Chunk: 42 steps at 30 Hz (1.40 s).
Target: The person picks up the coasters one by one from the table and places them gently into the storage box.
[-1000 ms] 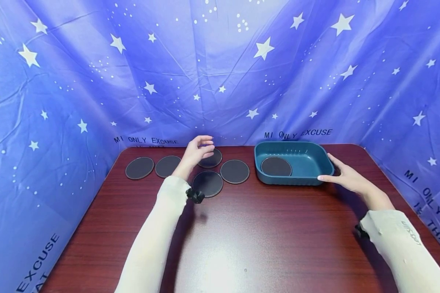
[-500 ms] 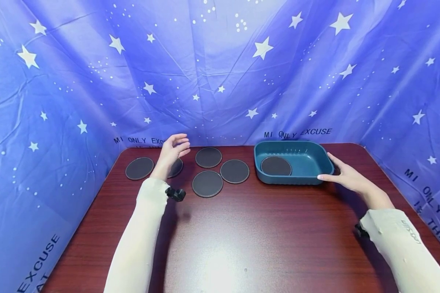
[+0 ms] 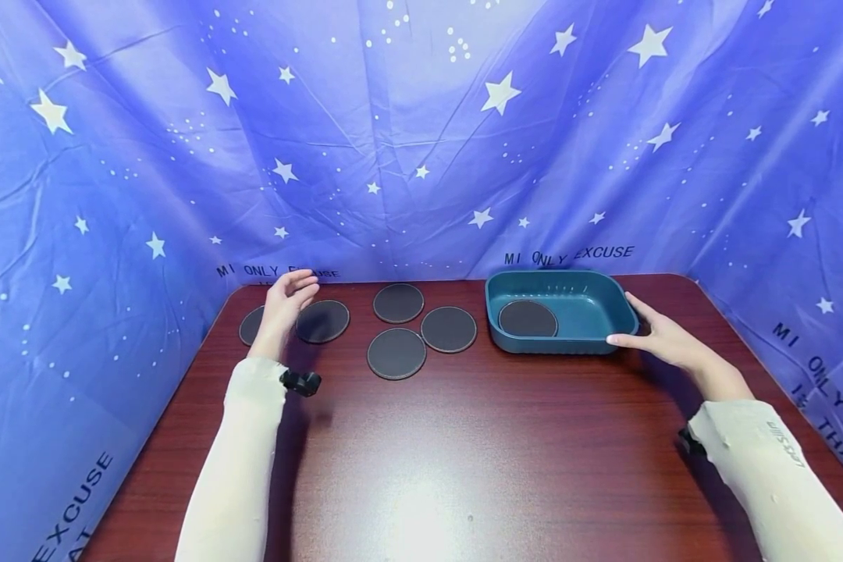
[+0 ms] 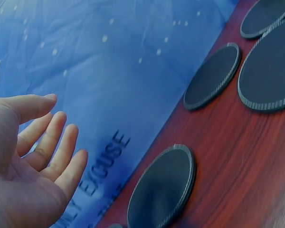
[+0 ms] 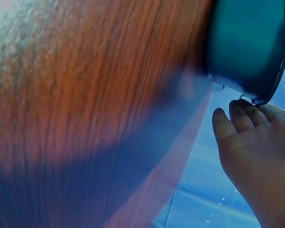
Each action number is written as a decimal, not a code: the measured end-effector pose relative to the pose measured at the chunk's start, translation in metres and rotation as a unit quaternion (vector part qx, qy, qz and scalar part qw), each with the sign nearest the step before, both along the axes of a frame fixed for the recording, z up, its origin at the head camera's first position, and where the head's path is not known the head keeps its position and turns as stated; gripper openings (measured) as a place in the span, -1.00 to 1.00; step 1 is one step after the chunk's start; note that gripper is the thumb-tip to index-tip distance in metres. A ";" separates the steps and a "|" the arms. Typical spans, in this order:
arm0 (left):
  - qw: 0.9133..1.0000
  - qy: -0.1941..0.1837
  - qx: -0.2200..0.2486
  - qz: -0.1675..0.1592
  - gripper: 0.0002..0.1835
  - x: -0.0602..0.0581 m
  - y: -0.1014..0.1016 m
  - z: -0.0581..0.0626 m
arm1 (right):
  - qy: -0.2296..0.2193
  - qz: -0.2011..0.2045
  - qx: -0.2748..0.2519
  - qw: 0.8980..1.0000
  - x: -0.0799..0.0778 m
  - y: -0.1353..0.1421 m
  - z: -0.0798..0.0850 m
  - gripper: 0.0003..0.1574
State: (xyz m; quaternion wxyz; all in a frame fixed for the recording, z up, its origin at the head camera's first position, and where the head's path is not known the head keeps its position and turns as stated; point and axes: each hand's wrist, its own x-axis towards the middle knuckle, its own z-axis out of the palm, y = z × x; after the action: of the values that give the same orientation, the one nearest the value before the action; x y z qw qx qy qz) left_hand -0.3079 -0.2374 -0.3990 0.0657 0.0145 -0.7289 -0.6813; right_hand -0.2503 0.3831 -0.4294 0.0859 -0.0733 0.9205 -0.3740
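Note:
My left hand [image 3: 282, 312] hovers with loosely bent fingers over the far-left round black coaster [image 3: 249, 326], partly covering it in the head view. Nothing lies in that palm, as the left wrist view shows. To its right lies a second coaster [image 3: 323, 321] with pale edge stitching. My right hand [image 3: 663, 341] grips the right end of a teal plastic bin [image 3: 593, 316], thumb at the front corner and fingers round the far side. One coaster [image 3: 528, 319] lies flat inside the bin, at its left. In the right wrist view, fingertips [image 5: 237, 109] are at the bin's end.
Three more coasters lie between the left hand and the bin: one at the back [image 3: 398, 303], one to the right [image 3: 449, 329] and one in front [image 3: 396, 353]. The dark red wooden table [image 3: 421, 445] meets a blue star-printed curtain [image 3: 393, 140] at the back and sides.
My left hand has moved left, from over the back middle coaster, past the second coaster, to the far-left one, holding nothing. The right hand and the bin have stayed put.

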 end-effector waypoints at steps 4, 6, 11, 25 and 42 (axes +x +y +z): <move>0.999 -0.006 -0.003 0.034 -0.60 0.005 -0.017 -0.005 | -0.003 0.000 -0.002 1.000 0.000 0.000 0.000 0.30; 0.999 -0.009 0.001 0.052 -0.61 0.006 -0.026 -0.008 | -0.005 0.000 -0.003 1.000 0.000 -0.001 0.000 0.30; 0.996 0.005 0.018 0.087 -0.60 0.005 -0.046 -0.019 | -0.009 0.000 -0.010 1.000 0.000 0.000 0.000 0.29; 0.979 -0.012 -0.042 0.201 -0.56 0.015 -0.079 -0.043 | -0.007 -0.003 -0.015 1.000 0.001 -0.002 0.002 0.30; 0.976 -0.131 -0.098 0.141 0.08 0.024 -0.111 -0.074 | -0.008 -0.004 -0.016 1.000 0.001 0.001 -0.004 0.29</move>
State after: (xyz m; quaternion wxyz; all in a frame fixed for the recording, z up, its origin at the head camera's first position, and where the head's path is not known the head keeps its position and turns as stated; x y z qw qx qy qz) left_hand -0.2837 -0.3484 -0.4728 0.0659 0.2002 -0.7849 -0.5827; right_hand -0.2493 0.3837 -0.4329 0.0902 -0.0683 0.9139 -0.3898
